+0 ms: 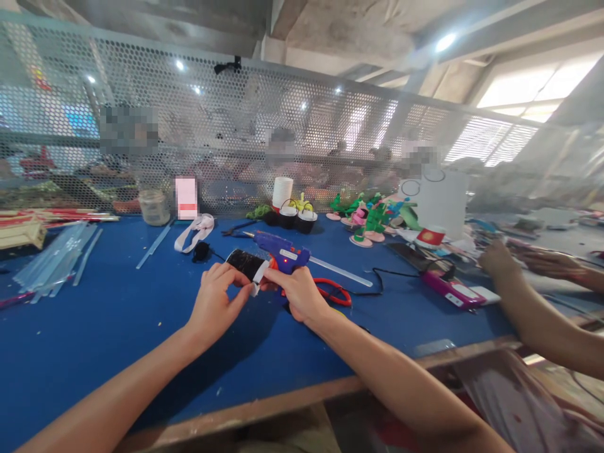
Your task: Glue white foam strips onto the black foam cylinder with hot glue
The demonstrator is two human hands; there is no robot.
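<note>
My left hand (214, 302) has its fingers closed on a paper cup (245, 263) with a black covering and a white rim, tilted on its side above the table. My right hand (299, 292) pinches the white rim end from the other side. Directly behind the right hand is a blue hot glue gun (280, 247), nozzle to the left, a clear glue stick (342, 272) jutting from its back. The gun's handle is mostly hidden by the right hand. Red-handled pliers (335, 291) lie just right of that hand.
Several glue sticks (59, 255) lie at left near a glass jar (154, 207). Small black buckets (306, 220), stacked white cups (283, 190) and green figures (375, 220) stand at the back, before a perforated screen (226, 138). A co-worker's arm (523, 302) reaches in at right.
</note>
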